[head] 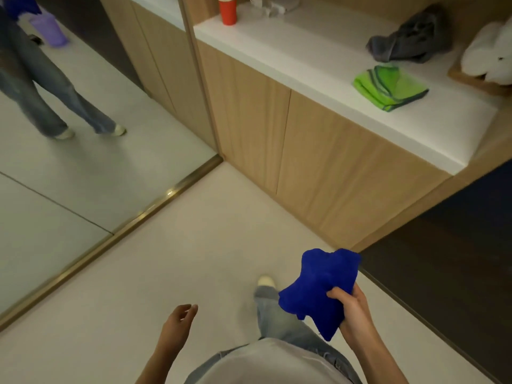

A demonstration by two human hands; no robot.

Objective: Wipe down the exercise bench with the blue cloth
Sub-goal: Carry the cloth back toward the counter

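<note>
1. Looking down through the head camera, the right hand is clamped on the blue cloth, which is bunched loosely and held low in front of the body, above the pale floor.
2. The left hand carries nothing; its fingers are relaxed and slightly curled, apart from one another, and it hangs well apart from the cloth.
3. A wooden cabinet with a white countertop stands ahead. On the top lie a folded green cloth, a crumpled grey cloth behind it, a red cup near the far left corner, and rolled white towels at the right edge.
4. A mirror fills the left side and reflects the person's jeans and shoes; the reflection also seems to show a purple container, though it is blurred.
5. A darker floor area begins at the right.
6. No exercise bench shows anywhere in this view, so where it stands cannot be told.
7. Judged from this, the task is at an early stage: the right cloth is in hand, but the bench has yet to be reached and no wiping appears to be under way. All of the wiping looks to be left.
</note>
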